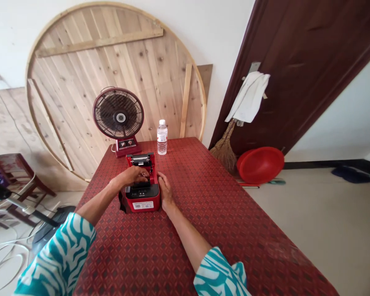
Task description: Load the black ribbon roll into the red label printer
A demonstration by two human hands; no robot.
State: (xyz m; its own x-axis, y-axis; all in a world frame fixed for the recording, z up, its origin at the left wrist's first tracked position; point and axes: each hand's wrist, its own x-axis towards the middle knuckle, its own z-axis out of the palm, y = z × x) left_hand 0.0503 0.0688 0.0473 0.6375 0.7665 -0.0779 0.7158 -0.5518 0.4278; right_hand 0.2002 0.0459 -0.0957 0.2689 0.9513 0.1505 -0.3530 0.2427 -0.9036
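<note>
A small red and black label printer [142, 193] stands on the table with its lid [140, 159] raised, showing a dark roller under it. My left hand [135, 175] reaches into its open top from the left. The fingers are curled down inside, and whatever they may hold is hidden. Along the printer's right side lies my right hand [165, 190], its fingers stretched out and resting against the casing. A white sticker [143, 205] is on the printer's front, and a black strap [122, 202] hangs at its left side.
Behind the printer are a dark red fan [119, 117] and a clear water bottle [162, 139]. A patterned red cloth covers the table [203, 213]. A round wooden board [111, 61] leans on the wall. Red basins [260, 165] and a straw broom [224, 150] stand by the door.
</note>
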